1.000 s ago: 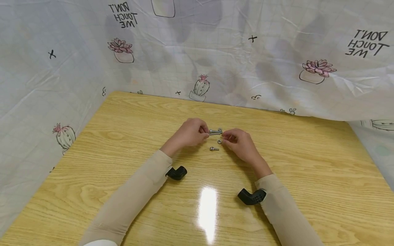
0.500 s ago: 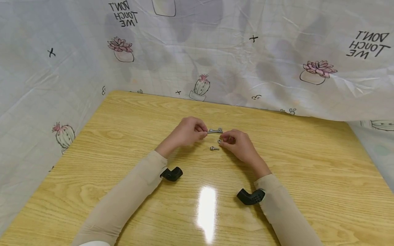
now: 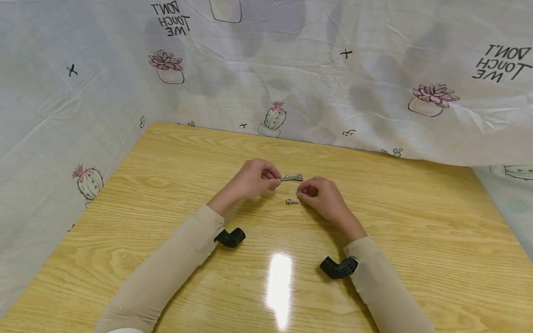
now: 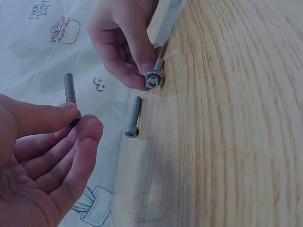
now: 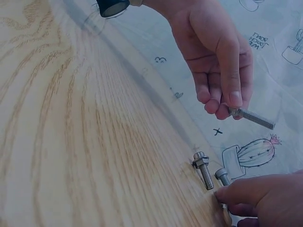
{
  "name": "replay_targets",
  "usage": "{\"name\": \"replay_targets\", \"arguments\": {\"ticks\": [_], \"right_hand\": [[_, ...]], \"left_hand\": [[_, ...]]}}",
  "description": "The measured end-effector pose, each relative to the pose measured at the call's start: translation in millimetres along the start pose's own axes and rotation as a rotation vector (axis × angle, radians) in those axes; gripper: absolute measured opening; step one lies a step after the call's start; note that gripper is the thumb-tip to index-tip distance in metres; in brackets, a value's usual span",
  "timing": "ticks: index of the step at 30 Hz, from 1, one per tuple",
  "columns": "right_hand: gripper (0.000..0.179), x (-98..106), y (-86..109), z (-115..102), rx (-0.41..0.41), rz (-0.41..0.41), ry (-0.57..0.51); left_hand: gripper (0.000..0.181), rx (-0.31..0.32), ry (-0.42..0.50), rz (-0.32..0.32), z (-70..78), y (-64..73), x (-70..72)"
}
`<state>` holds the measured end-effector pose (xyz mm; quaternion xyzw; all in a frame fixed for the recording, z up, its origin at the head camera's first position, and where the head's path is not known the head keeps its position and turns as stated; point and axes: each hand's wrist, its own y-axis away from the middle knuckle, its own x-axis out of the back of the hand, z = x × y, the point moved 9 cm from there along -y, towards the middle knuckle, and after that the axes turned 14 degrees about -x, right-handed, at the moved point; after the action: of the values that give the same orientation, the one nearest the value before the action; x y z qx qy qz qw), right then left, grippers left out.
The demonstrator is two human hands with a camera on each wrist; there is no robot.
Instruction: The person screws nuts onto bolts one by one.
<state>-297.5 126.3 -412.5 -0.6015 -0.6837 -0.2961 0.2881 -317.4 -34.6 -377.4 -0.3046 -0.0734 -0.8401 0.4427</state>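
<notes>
My left hand [image 3: 254, 178] pinches the head end of a metal bolt [image 4: 70, 90] between thumb and fingers. Its threaded shank sticks out, raised above the tabletop in the right wrist view. My right hand [image 3: 322, 194] is low at the table, thumb and forefinger together on a small nut [image 3: 298, 191]; the fingers hide much of it. Just in front of that hand lies a short bolt with a washer and nut [image 5: 202, 165] on its shank. A socket-head bolt [image 4: 134, 118] lies behind it. Beyond the raised bolt, another nut [image 3: 299, 175] shows in the head view.
The wooden table [image 3: 187, 152] ends at a patterned sheet [image 3: 316, 83] hung behind and at the sides. Black curved pieces [image 3: 339, 268] are fixed at both sleeve cuffs. Glare [image 3: 280, 286] lies on the tabletop nearer the body.
My left hand has drawn slightly left, bringing its bolt away from the right fingertips. My right thumb and forefinger have come down and closed on the nut. The short bolt has not moved.
</notes>
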Motion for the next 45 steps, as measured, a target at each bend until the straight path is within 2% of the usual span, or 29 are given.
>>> {"name": "replay_targets", "arguments": {"ticks": [10, 17, 31, 37, 45], "right_hand": [[0.009, 1.8, 2.0, -2.4, 0.009, 0.03, 0.03], [0.01, 10.1, 5.0, -9.0, 0.02, 0.057, -0.048], [0.011, 28.4, 9.0, -10.4, 0.012, 0.15, -0.224], [0.011, 33.4, 10.0, -12.0, 0.024, 0.159, -0.311], [0.016, 35.4, 10.1, -15.3, 0.029, 0.152, -0.371]], "left_hand": [[0.008, -0.007, 0.017, -0.005, 1.3, -0.9, -1.5], [0.009, -0.027, 0.011, -0.01, 2.9, -0.6, -1.9], [0.008, -0.015, 0.024, -0.004, 1.8, 0.4, -2.7], [0.009, -0.003, 0.039, -0.008, 3.1, -0.3, -3.2], [0.009, 0.0, 0.042, -0.017, 6.4, -1.1, -3.8]]}}
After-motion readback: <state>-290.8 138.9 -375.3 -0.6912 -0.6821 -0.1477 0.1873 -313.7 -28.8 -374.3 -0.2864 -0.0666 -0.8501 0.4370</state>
